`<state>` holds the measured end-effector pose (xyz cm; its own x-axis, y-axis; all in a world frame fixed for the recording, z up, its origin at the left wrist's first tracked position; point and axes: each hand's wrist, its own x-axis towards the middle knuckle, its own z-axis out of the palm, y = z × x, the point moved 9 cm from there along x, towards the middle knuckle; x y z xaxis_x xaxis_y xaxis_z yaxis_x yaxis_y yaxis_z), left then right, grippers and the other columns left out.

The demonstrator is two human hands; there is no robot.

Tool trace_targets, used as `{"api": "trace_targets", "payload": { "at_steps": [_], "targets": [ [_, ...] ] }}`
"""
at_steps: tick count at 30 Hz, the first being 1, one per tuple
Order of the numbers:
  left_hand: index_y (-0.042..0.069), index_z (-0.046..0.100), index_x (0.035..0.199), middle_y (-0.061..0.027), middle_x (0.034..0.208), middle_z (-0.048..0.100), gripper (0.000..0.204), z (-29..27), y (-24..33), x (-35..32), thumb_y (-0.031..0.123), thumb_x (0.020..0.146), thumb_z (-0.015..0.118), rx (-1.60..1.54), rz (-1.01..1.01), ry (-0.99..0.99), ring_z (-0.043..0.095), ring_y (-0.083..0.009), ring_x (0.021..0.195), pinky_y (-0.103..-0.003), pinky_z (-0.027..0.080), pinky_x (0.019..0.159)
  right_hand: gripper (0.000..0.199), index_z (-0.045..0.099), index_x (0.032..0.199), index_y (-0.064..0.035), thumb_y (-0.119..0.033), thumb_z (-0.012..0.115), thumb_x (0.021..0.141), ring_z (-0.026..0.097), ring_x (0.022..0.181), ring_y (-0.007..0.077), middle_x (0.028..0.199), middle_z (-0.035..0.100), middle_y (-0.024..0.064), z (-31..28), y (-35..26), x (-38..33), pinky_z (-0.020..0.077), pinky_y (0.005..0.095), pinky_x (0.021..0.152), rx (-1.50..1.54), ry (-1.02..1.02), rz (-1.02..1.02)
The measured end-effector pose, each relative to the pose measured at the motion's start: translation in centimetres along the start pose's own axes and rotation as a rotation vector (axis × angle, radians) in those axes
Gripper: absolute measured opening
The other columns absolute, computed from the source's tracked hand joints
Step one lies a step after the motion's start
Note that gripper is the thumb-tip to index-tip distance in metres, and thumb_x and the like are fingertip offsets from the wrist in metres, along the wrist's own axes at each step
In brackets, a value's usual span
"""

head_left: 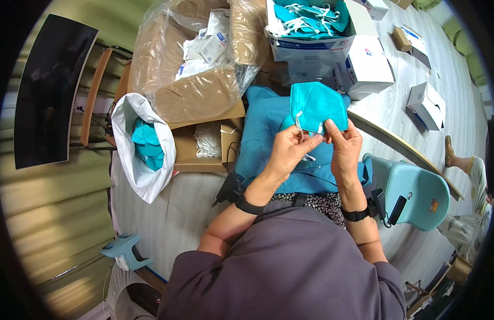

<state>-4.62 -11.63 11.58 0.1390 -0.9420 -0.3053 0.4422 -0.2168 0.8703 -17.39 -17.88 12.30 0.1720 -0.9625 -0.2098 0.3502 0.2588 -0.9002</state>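
Note:
A teal folded face mask [317, 104] is held up in front of me above a blue cloth [260, 144] that lies across my lap. My left hand [290, 152] pinches the mask's near edge, and a white elastic loop hangs by its fingers. At the same edge, a little further right, my right hand [344, 145] has its thumb and fingers closed on the mask. The fingertips of both hands come close together there. Whether the teal layers are one mask or more, I cannot tell.
Left stands a white sack [121, 128] with teal masks. Beside it, a cardboard box [191, 162] holds white elastic loops. Beyond is a plastic-lined carton [204, 96] of white packets. A white box [311, 52] of masks stands far ahead; a light blue chair [425, 192] is right.

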Motion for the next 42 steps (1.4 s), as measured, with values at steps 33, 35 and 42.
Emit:
{"api": "trace_targets", "payload": {
  "at_steps": [33, 35, 42],
  "targets": [
    [0.002, 0.062, 0.088, 0.0011, 0.070, 0.057, 0.050, 3.4, 4.5, -2.8, 0.041, 0.104, 0.037, 0.220, -0.227, -0.415, 0.047, -0.0053, 0.058, -0.019, 0.035, 0.052, 0.035, 0.065, 0.099, 0.0040, -0.029, 0.055, 0.100, 0.054, 0.060, 0.0072, 0.080, 0.068, 0.0078, 6.4, -4.9, -2.6, 0.0438, 0.0239, 0.056, -0.624, -0.727, 0.123],
    [0.002, 0.062, 0.089, 0.0035, 0.066, 0.052, 0.053, 2.8, 4.5, -3.0, 0.044, 0.105, 0.035, 0.332, -0.177, -0.374, 0.042, -0.0042, 0.056, -0.019, 0.032, 0.052, 0.039, 0.065, 0.078, 0.0012, -0.032, 0.058, 0.099, 0.053, 0.057, 0.0052, 0.063, 0.063, 0.0029, 6.4, -5.9, -2.4, 0.0401, 0.0221, 0.052, -0.658, -0.659, -0.001],
    [0.004, 0.057, 0.086, 0.0074, 0.064, 0.037, 0.056, 3.8, 3.7, -3.6, 0.051, 0.104, 0.034, 0.028, -0.189, -0.390, 0.027, -0.0019, 0.055, -0.021, 0.023, 0.051, 0.034, 0.052, 0.064, -0.0084, -0.019, 0.074, 0.087, 0.031, 0.054, 0.0003, 0.057, 0.046, -0.0083, 4.4, -3.1, -2.9, 0.0217, 0.0226, 0.048, -0.105, -0.471, 0.391]
  ]
}}
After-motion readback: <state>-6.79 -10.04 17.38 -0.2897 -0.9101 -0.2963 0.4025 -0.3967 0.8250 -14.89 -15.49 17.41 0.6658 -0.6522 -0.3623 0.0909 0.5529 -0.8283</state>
